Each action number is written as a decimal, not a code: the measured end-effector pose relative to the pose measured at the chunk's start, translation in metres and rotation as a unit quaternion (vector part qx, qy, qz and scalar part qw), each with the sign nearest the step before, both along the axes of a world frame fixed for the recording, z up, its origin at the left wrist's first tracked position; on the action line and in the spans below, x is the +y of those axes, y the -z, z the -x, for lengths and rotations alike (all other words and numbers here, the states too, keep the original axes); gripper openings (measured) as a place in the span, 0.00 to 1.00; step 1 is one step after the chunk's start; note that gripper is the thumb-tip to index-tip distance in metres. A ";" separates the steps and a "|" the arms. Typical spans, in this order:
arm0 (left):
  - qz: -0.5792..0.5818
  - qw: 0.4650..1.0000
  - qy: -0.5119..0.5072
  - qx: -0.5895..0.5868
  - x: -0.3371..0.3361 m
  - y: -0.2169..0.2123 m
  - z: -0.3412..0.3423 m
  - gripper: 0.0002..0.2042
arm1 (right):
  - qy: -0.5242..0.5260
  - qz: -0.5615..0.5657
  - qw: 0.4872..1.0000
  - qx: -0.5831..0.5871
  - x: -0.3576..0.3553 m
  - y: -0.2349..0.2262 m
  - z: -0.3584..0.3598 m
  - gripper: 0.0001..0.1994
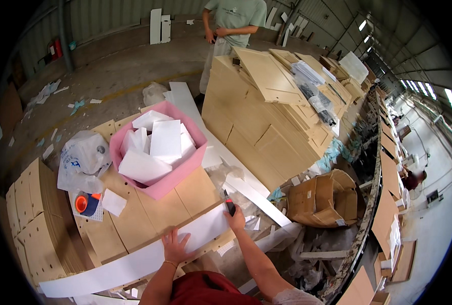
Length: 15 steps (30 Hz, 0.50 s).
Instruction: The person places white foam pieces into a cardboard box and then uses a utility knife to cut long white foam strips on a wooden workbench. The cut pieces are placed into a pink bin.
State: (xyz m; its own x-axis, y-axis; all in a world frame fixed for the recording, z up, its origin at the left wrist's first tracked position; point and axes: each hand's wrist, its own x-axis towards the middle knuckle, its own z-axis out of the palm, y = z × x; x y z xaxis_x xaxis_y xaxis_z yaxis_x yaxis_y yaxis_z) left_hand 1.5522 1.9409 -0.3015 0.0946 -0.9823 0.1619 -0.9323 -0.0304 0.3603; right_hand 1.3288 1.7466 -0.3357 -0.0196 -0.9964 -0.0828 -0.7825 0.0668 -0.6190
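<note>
A long white foam strip [119, 267] lies across the front of a stack of tan boards [149, 218]. My left hand [175, 247] rests flat on the strip with its fingers spread. At the strip's right end, my right hand [235, 218] grips a red and black utility knife [230, 205], its blade pointing away from me. Beyond the strip stands a pink box [160, 190] filled with white foam blocks [166, 141]. To its left are a clear plastic bag [85, 160] and a tape roll with an orange core [82, 204].
A tall pile of tan panels [259, 132] stands ahead to the right, with a person [236, 23] behind it. An open cardboard carton [322, 201] sits on my right beside a long conveyor line [360, 229]. More stacked boards [38, 223] stand at the left. Scraps litter the floor.
</note>
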 end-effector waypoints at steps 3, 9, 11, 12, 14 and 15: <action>0.039 0.999 -0.007 -0.013 0.002 0.007 -0.001 0.34 | -0.028 0.000 0.999 0.018 -0.004 0.000 0.001 0.32; -0.024 0.999 -0.006 0.037 0.002 0.011 -0.001 0.37 | -0.025 0.144 0.986 0.084 0.008 -0.007 0.008 0.15; -0.035 0.998 -0.010 0.045 0.005 0.010 -0.004 0.36 | -0.028 0.117 0.993 0.001 0.037 -0.046 -0.005 0.17; -0.039 0.998 -0.012 0.044 0.002 0.011 -0.006 0.36 | -0.040 0.062 0.997 -0.028 0.049 -0.051 -0.010 0.18; -0.044 0.998 -0.017 0.041 0.003 0.007 -0.002 0.37 | -0.063 -0.048 0.993 -0.084 0.081 -0.055 -0.014 0.20; -0.075 0.996 -0.018 0.037 0.001 0.005 -0.002 0.36 | -0.085 -0.097 0.988 -0.080 0.091 -0.054 -0.016 0.23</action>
